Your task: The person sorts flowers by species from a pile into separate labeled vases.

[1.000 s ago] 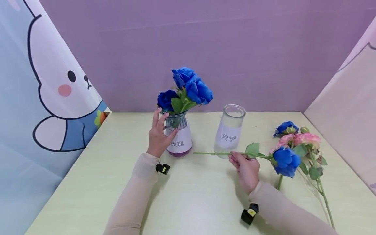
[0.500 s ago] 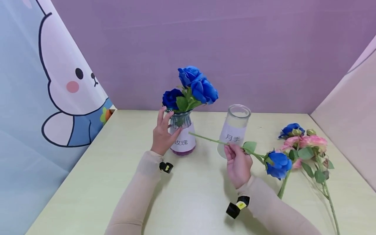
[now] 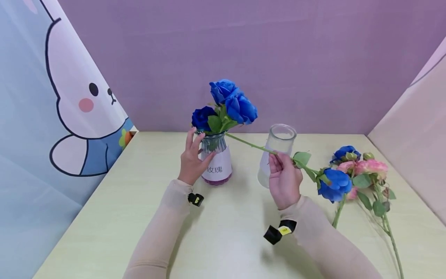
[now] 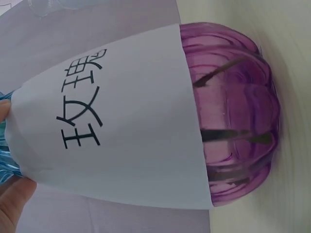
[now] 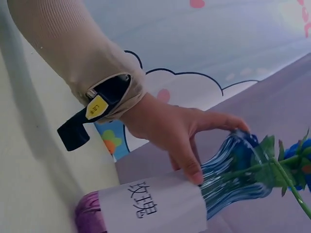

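Observation:
My left hand (image 3: 192, 161) holds the neck of a ribbed glass vase (image 3: 215, 144), blue at the top and purple at the bottom, with a white paper label round it. Several blue roses (image 3: 240, 108) stand in this vase. In the left wrist view, fingertips (image 4: 17, 196) touch the neck just above the label (image 4: 126, 121). My right hand (image 3: 286, 179) pinches the stem of another blue rose (image 3: 334, 185). Its bloom points right, and the stem (image 3: 249, 143) slants up left, its end by the vase rim. In the right wrist view that stem (image 5: 290, 189) crosses near the vase mouth.
A clear glass vase (image 3: 283, 141) with a white label stands behind my right hand, partly hidden by it. To the right, pink flowers (image 3: 372, 167) and a blue rose (image 3: 345, 154) lie on the table (image 3: 223, 248). A purple backdrop (image 3: 313, 77) rises behind.
My right hand has risen with the rose, and the stem has tilted from level until its end reaches the vase rim. The left hand keeps its hold on the vase.

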Available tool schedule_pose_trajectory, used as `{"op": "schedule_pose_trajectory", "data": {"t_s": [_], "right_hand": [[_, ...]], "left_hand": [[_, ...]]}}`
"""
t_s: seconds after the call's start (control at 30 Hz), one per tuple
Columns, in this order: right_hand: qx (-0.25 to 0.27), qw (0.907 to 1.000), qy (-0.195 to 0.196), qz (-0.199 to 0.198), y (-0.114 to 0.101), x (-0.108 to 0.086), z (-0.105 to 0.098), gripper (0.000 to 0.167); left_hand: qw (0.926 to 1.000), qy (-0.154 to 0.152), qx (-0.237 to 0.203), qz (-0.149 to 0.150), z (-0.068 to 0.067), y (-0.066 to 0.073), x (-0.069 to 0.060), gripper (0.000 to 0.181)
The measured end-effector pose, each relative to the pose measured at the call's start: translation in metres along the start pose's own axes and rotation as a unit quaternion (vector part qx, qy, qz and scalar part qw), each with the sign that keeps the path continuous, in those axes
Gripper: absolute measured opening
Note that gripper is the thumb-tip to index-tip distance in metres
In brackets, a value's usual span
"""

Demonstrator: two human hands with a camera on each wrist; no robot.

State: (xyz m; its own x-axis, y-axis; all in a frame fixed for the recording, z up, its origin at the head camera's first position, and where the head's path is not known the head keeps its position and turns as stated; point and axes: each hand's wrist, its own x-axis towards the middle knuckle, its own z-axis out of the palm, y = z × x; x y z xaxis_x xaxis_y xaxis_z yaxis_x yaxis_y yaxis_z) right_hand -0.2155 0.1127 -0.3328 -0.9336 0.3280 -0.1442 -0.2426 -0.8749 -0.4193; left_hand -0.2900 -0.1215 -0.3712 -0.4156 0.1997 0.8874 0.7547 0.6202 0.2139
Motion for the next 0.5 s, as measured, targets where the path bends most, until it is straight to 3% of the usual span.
{"op": "schedule_pose_trajectory", "data": {"t_s": [0.27,0.5], "right_hand": [[-0.025,0.9962,-0.036,-0.076,0.002,-0.002,0.020,0.005],[-0.064,0.9852,-0.052,-0.151,0.001,0.000,0.035,0.014]], "left_hand": [[0.9999,0.004,0.010,0.009,-0.001,-0.002,0.002,0.074],[0.9998,0.008,0.016,0.001,0.001,-0.001,-0.002,0.075]]}}
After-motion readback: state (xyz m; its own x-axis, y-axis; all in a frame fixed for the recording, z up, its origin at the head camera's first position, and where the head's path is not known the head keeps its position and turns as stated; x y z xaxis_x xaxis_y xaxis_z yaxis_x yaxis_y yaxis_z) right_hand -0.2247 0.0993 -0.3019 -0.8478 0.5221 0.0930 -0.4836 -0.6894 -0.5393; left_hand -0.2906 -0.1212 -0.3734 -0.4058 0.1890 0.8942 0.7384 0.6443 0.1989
